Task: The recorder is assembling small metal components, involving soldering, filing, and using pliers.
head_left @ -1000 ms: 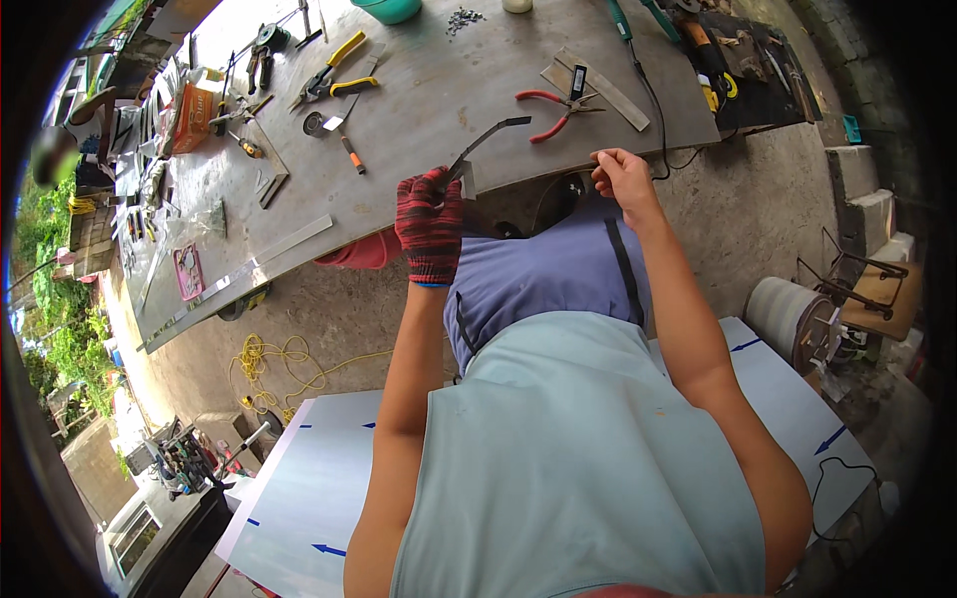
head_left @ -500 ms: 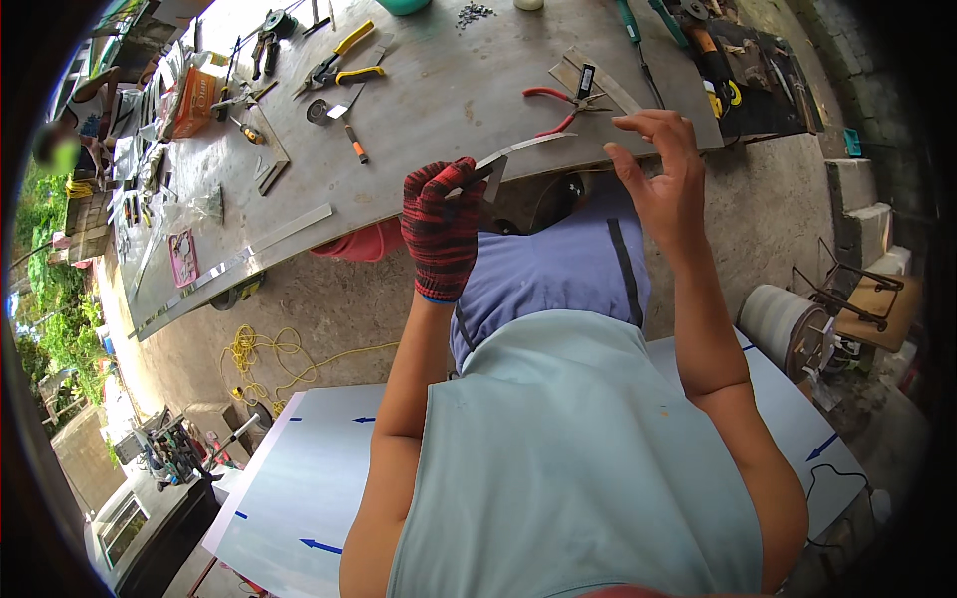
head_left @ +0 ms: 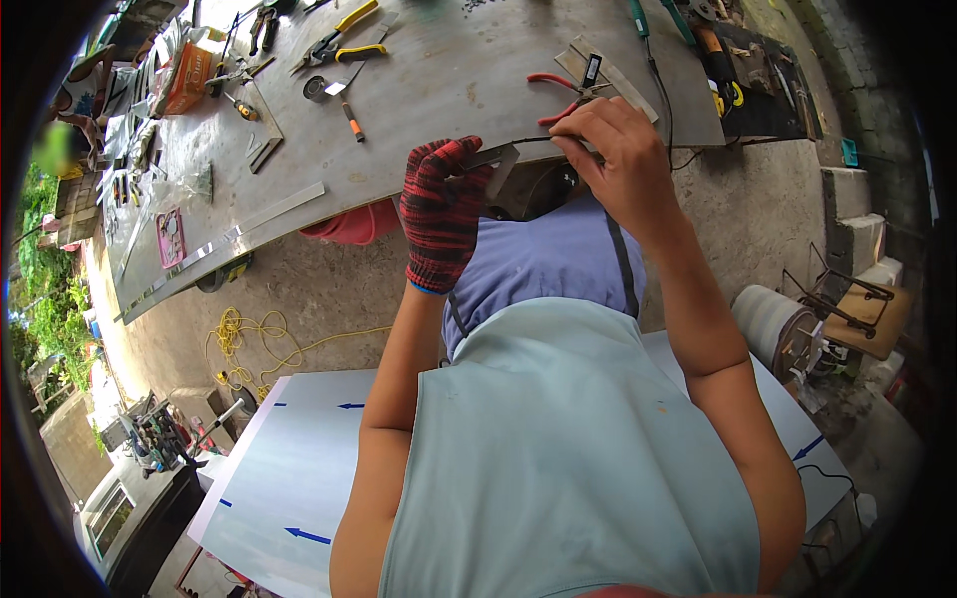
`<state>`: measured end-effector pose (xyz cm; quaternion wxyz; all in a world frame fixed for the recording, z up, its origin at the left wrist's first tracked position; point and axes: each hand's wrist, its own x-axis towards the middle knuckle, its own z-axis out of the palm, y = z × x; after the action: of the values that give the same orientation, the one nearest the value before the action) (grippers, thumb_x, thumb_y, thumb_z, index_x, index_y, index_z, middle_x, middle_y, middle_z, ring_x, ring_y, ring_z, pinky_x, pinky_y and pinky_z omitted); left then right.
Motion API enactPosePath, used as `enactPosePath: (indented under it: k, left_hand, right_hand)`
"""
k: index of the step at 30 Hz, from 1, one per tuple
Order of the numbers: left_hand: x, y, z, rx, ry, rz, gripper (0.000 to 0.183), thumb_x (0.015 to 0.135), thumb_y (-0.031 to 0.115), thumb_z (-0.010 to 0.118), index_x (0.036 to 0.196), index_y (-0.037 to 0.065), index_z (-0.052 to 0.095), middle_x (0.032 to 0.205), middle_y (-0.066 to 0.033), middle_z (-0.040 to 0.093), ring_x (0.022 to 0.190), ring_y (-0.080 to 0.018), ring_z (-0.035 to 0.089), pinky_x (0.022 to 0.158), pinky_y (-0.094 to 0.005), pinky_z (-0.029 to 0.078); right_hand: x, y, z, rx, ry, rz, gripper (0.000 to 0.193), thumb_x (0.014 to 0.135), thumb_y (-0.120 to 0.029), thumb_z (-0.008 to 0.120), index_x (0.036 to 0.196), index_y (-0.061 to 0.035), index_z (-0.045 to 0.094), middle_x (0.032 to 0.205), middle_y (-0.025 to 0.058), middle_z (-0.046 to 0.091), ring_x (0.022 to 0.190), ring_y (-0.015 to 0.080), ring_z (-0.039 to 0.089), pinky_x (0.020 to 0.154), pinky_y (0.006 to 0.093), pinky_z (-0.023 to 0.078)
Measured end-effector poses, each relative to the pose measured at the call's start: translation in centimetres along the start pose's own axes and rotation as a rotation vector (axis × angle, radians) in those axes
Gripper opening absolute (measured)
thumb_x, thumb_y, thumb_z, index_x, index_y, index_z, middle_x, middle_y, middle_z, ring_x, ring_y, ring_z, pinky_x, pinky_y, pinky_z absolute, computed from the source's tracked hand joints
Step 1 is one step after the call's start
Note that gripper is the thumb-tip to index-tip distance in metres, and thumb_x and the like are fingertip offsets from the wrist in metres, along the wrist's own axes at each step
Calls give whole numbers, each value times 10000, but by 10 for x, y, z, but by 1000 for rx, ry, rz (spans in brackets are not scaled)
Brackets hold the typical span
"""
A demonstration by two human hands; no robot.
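Note:
My left hand (head_left: 441, 214), in a red and black knitted glove, is closed on one end of a thin, bent metal strip (head_left: 504, 164) above the table's near edge. My bare right hand (head_left: 620, 164) pinches the strip's far end between thumb and fingertips. The strip spans the gap between both hands, and a short flat tab angles down beside the glove. Just beyond my right hand, red-handled pliers (head_left: 561, 114) lie on the metal tabletop (head_left: 429, 80), their jaws partly hidden by my fingers.
Yellow-handled snips (head_left: 359, 50), an orange-handled tool (head_left: 353, 122) and a tape roll (head_left: 315, 88) lie farther left. A long metal strip (head_left: 284, 206) runs along the table's near-left edge. Yellow cord (head_left: 239, 344) coils on the floor. A striped drum (head_left: 773, 319) stands at right.
My right hand has moved left and down from beside the strip and now pinches its free end. My left hand keeps its hold. The view has shifted slightly.

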<state>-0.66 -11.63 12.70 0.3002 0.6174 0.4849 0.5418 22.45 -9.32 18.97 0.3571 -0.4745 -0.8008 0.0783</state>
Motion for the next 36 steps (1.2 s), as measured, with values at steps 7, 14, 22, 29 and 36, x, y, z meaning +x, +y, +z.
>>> enactPosePath:
  k: [7,14,22,29,36]
  left_hand:
    - [-3,-2,3,-101,-22,-95,382,830,-28,819,1185,74,719,1110,-74,681,906,-181,647,840,-321,542]
    - [2,11,-2,41,-26,12,373,810,-19,840,1150,82,725,1093,-91,699,978,-228,693,875,-344,561]
    - [3,26,-1,89,38,142,368,771,-26,869,1086,86,714,1075,-87,704,971,-243,698,859,-356,572]
    - [2,31,-2,140,52,184,396,758,-7,889,1085,93,689,1070,-85,699,970,-246,686,846,-360,568]
    - [0,38,-7,165,80,173,449,760,-27,885,1139,85,673,1105,-85,696,988,-231,702,850,-356,580]
  right_hand:
    - [0,-6,-2,36,7,6,103,870,-109,790,925,-78,708,917,38,680,879,267,665,780,398,501]
    - [0,-8,-6,23,7,1,126,859,-102,798,944,-80,708,935,40,677,905,271,660,799,400,503]
    - [4,-15,-9,-5,7,-24,151,826,-85,817,939,-89,717,935,29,663,898,252,640,795,395,506]
    - [6,-26,-15,-22,64,-68,171,792,-60,834,920,-103,727,883,22,628,850,235,624,752,392,502]
    - [9,-38,-23,-37,74,-83,182,780,-50,839,912,-96,722,879,23,622,841,238,622,748,396,499]
